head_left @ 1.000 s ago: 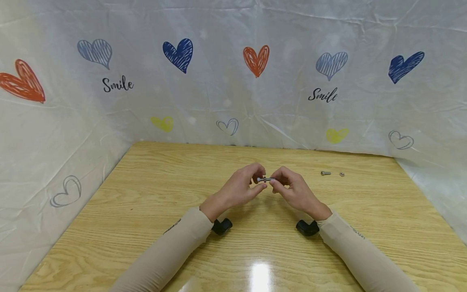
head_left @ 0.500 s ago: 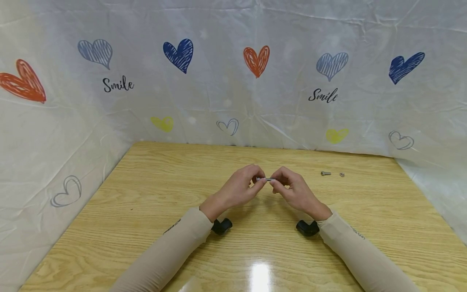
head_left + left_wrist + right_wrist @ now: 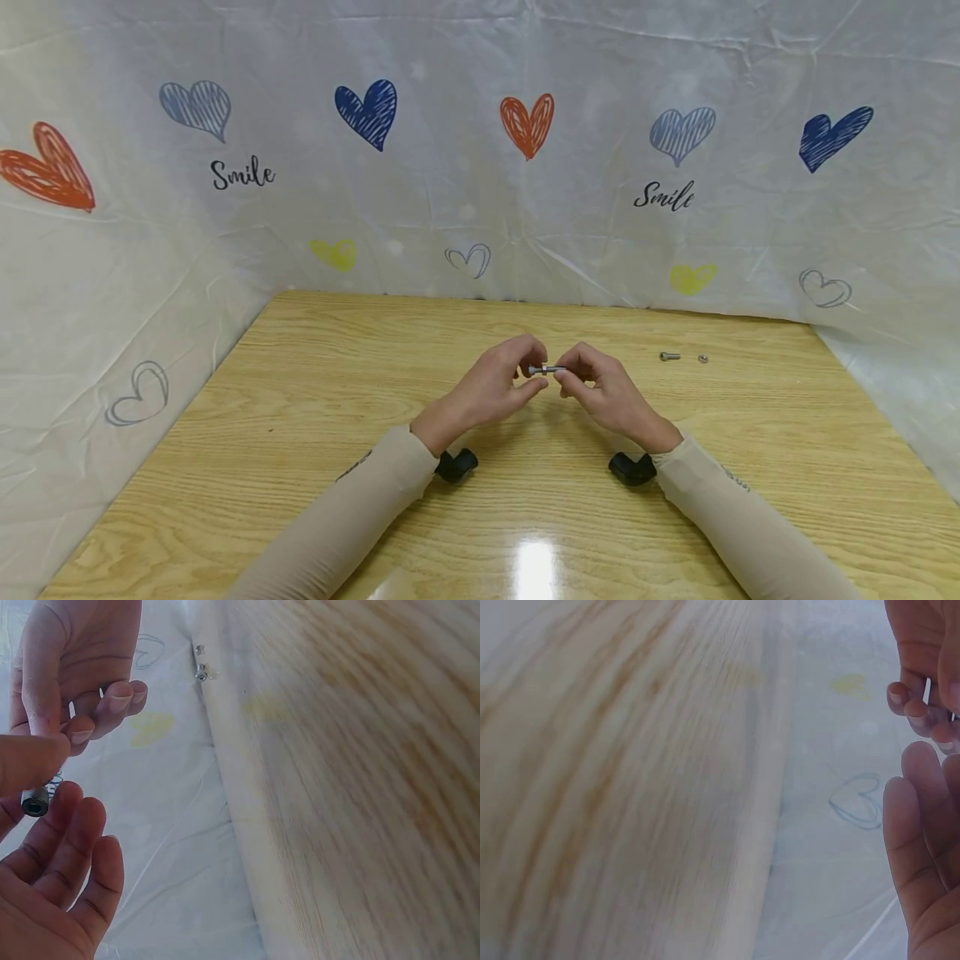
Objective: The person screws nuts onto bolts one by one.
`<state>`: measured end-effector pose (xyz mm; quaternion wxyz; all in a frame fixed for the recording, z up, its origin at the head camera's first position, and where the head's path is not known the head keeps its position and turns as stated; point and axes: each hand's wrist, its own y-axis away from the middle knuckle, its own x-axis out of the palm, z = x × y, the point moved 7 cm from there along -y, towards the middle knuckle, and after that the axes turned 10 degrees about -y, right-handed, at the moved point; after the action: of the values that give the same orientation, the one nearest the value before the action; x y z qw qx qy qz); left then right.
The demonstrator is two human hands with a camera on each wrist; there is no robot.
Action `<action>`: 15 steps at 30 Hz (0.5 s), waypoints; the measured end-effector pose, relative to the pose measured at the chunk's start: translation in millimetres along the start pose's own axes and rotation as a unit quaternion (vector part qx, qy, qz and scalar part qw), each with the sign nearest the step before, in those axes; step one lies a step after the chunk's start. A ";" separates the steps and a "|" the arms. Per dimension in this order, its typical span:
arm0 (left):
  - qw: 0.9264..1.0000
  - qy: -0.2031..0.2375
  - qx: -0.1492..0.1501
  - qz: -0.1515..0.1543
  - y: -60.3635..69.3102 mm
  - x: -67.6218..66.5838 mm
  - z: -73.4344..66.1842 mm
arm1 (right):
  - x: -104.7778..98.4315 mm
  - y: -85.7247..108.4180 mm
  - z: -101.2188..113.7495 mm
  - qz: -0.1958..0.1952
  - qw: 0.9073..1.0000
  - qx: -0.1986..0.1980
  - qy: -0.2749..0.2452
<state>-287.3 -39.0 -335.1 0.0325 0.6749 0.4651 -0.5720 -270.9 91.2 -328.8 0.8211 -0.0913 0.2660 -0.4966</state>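
A silver socket-head bolt (image 3: 534, 370) lies level between the two hands, its head toward the left. Partway along its shank sits a small nut (image 3: 544, 369). The right hand (image 3: 606, 392) pinches the threaded end between thumb and fingers. Around the nut, the thumb and index finger of the left hand (image 3: 491, 383) stand parted, one on each side. In the left wrist view the bolt's head (image 3: 35, 804) shows its socket below the left thumb, with the right hand (image 3: 82, 667) above. The bolt is out of sight in the right wrist view, where the right hand (image 3: 930, 862) is partly cut off.
A second bolt (image 3: 670, 357) and a loose nut (image 3: 702, 358) lie at the back right of the wooden table (image 3: 337, 358). A white cloth (image 3: 585, 217) printed with hearts hangs behind and at the sides. Black mounts (image 3: 632, 468) are by both wrists.
Half a second ago the left thumb and index finger closed over the nut; now they have parted and the nut shows again. The right hand keeps its pinch in the same place.
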 end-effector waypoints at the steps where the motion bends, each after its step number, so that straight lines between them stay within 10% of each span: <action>1: 1.000 -0.002 0.004 -0.002 -0.1 0.1 -0.1 | 0.2 0.0 -0.1 0.001 1.000 0.000 0.000; 15: 0.999 -0.011 -0.026 0.018 1.9 2.6 3.4 | 0.2 0.0 -1.4 -0.002 1.000 -0.003 0.004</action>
<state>-288.8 -40.4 -339.3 0.0651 0.6756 0.4673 -0.5666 -271.5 91.2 -330.1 0.8188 -0.0926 0.2704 -0.4979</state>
